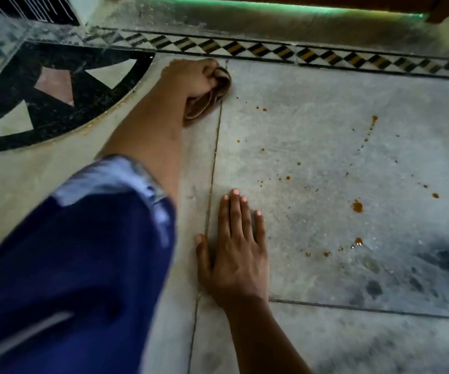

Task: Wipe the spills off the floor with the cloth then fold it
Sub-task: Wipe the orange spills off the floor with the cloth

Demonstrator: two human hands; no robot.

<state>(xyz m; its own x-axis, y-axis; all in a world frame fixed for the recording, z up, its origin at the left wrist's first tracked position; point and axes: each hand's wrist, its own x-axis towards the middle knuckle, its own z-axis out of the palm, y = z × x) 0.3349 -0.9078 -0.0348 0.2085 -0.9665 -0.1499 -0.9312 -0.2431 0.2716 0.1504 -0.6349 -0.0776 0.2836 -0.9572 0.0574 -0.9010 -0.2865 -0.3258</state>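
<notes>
Left hand [191,79] grips the brown cloth [207,102], bunched on the floor [325,147] at eleven o'clock; right hand [234,252] lies flat, fingers straight; orange spills [357,206] at three.

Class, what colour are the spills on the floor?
The spills are orange-brown, seen best in the head view.

The left arm wears a deep blue sleeve [77,252] of smooth, faintly shiny fabric. It ends in a paler, light-blue cuff [120,179] — too blurred to show any seam. A thin pale streak [29,336] crosses the sleeve low down. Past the cuff the forearm and left hand [191,79] are uncovered. The right hand [234,249] and forearm are uncovered too — its nails [235,191] are cut short.
</notes>
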